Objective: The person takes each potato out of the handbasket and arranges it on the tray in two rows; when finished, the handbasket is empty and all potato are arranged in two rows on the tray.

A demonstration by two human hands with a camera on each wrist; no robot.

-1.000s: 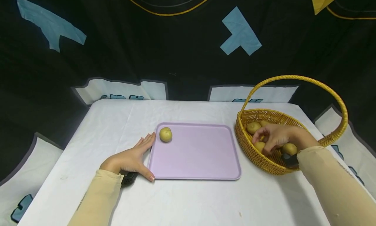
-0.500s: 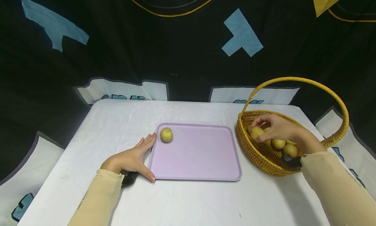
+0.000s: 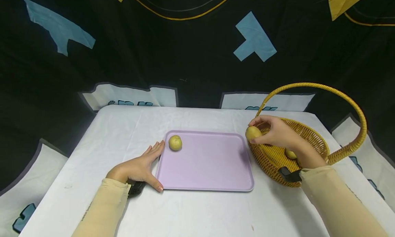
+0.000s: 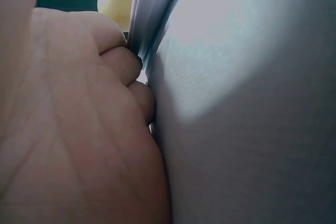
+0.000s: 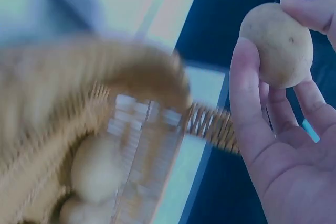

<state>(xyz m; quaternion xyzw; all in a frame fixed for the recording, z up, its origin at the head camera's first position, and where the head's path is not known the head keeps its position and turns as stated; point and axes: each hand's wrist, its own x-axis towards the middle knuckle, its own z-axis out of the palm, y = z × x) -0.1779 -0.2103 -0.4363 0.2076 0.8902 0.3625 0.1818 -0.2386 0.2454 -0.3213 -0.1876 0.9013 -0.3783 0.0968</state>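
My right hand pinches a round yellow-brown potato between thumb and fingers, raised over the left rim of the wicker basket. The right wrist view shows this potato held at the fingertips. In that view other potatoes lie blurred inside the basket; in the head view my forearm covers most of them. One potato sits in the far left corner of the lilac tray. My left hand rests with spread fingers along the tray's left edge, its thumb by the near left corner.
A tall arched handle rises over the basket. Tray and basket stand side by side on a white-covered table. Behind the table hangs a dark curtain with pale blue patches.
My right hand has taken a potato from among the others in the basket, lifted it and carried it left to the basket's rim. The left hand has stayed at the tray.
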